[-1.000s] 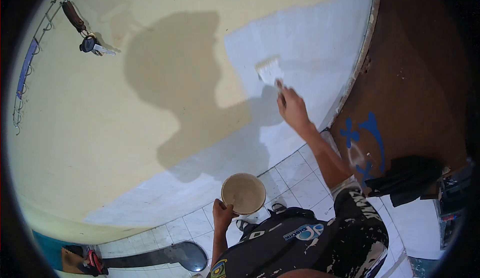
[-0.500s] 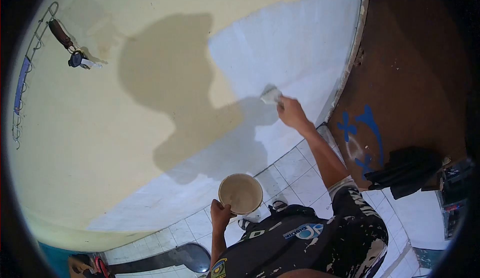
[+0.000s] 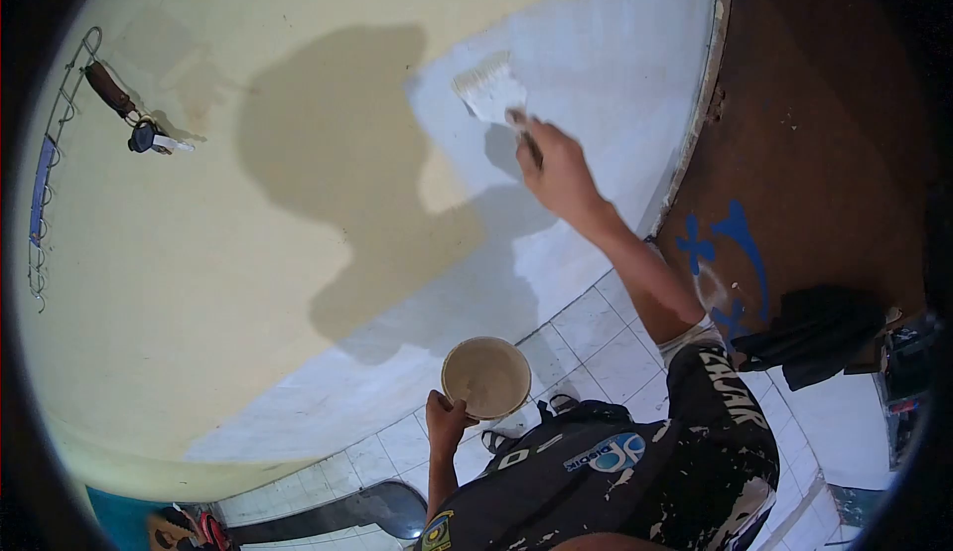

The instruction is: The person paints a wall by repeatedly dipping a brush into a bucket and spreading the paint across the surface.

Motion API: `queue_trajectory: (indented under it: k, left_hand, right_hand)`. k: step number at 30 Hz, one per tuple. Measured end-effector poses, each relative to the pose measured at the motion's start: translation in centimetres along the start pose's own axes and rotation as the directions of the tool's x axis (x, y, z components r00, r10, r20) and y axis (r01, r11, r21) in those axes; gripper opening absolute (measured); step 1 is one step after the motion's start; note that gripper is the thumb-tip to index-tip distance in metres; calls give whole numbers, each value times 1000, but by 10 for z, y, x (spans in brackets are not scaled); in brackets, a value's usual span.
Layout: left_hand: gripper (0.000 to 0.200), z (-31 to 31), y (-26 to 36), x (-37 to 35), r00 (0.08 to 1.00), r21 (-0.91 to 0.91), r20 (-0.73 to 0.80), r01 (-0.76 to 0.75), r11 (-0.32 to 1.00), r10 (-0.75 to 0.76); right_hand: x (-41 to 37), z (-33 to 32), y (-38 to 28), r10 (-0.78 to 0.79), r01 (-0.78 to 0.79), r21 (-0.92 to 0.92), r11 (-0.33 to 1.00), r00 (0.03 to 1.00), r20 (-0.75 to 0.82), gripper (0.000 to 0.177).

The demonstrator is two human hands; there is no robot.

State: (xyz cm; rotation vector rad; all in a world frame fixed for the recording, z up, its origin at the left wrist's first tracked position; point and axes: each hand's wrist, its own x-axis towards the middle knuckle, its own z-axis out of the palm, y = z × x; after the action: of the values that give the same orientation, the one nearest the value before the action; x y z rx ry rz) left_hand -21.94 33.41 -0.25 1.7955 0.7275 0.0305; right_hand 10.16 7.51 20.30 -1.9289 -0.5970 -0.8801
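My right hand (image 3: 562, 172) is closed round the handle of a wide paintbrush (image 3: 490, 90), its pale bristles pointing up and left over the whitish painted part of the wall (image 3: 606, 84). Low in the view, my left hand (image 3: 446, 420) grips the rim of a round paint bucket (image 3: 486, 344), thumb over the edge. Pale paint shows inside the bucket. Left of the brush the wall (image 3: 199, 283) is cream yellow, with my shadow falling across both colours.
A hook rack (image 3: 42, 189) with hanging keys (image 3: 144, 136) is on the wall at left. To the right stands a brown door panel (image 3: 824, 134) with blue marks and a dark cloth (image 3: 816, 333) near it. White floor tiles (image 3: 606, 347) lie below, with a dark long object (image 3: 318, 513) at lower left.
My right hand has moved up and left with the paintbrush, which now shows its full broad face. The left hand and bucket are nearly unchanged, shifted slightly in view.
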Motion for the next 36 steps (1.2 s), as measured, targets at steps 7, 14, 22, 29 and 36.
queue_trajectory:
  k: [7,14,22,29,36]
  left_hand:
    - [24,-1,-13,2,1000,-54,-14,22,998,-23]
    - [24,-2,22,-9,999,98,-10,-40,994,42]
    - [26,0,-31,25,997,36,-35,-71,997,72]
    - [24,12,14,13,996,164,2,-92,982,93]
    - [24,11,22,-1,992,100,-19,-126,987,129]
  right_hand:
    - [-144,40,90,211,-184,-138,973,953,218,44]
    - [-214,35,151,479,-396,-270,878,757,446,39]
    - [-29,-33,44,350,-353,-35,935,900,259,32]
    - [57,-75,-32,181,-184,118,976,983,37,35]
    - [-49,23,78,-63,62,-14,998,995,-81,41]
